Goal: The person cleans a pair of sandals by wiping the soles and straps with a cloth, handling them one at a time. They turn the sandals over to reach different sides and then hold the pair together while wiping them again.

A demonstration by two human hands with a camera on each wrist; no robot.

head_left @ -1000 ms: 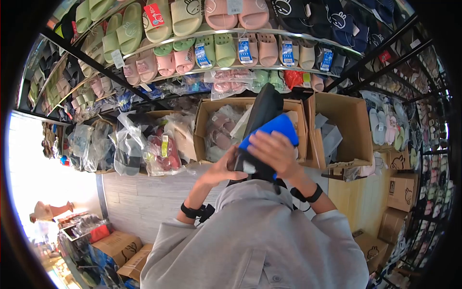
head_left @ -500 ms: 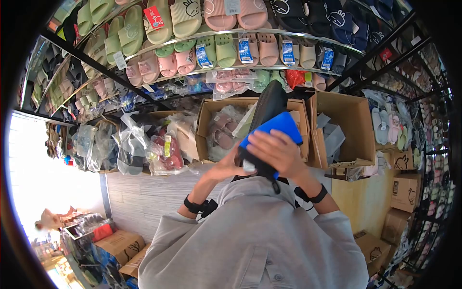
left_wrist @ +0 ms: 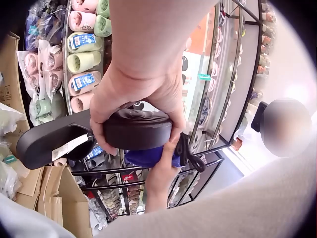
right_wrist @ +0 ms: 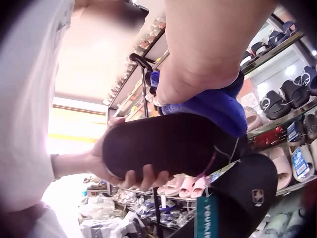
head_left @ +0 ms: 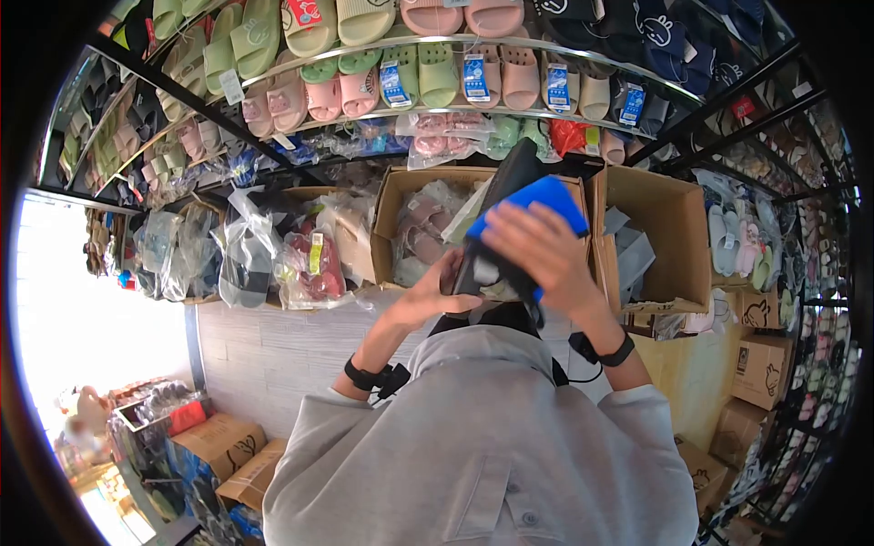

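My left hand (head_left: 428, 296) grips one black slipper (right_wrist: 153, 144) near its heel end, thumb on one side and fingers round the other. Its smooth dark sole faces the right wrist camera. A second black slipper (right_wrist: 247, 183), with a small emblem on its strap and a teal tag (right_wrist: 207, 218), hangs close by it. In my right hand (head_left: 542, 250) is a soft blue cloth (head_left: 560, 205), held against the slipper with the fingers laid across it. A black cord loop (left_wrist: 190, 156) dangles from the cloth. The cloth's underside is hidden.
Open cardboard boxes (head_left: 660, 182) stand in front of me, one with bagged slippers (head_left: 423, 237). Above them run shelves of slippers (head_left: 437, 77) in green, pink and black. More bagged pairs (head_left: 314, 264) lie to the left, and closed cartons (head_left: 765, 369) stack at right.
Both hands have shifted slightly right, with the slipper and the cloth. My right hand and the cloth have moved up and to the right in the head view. The view itself has tilted a little.
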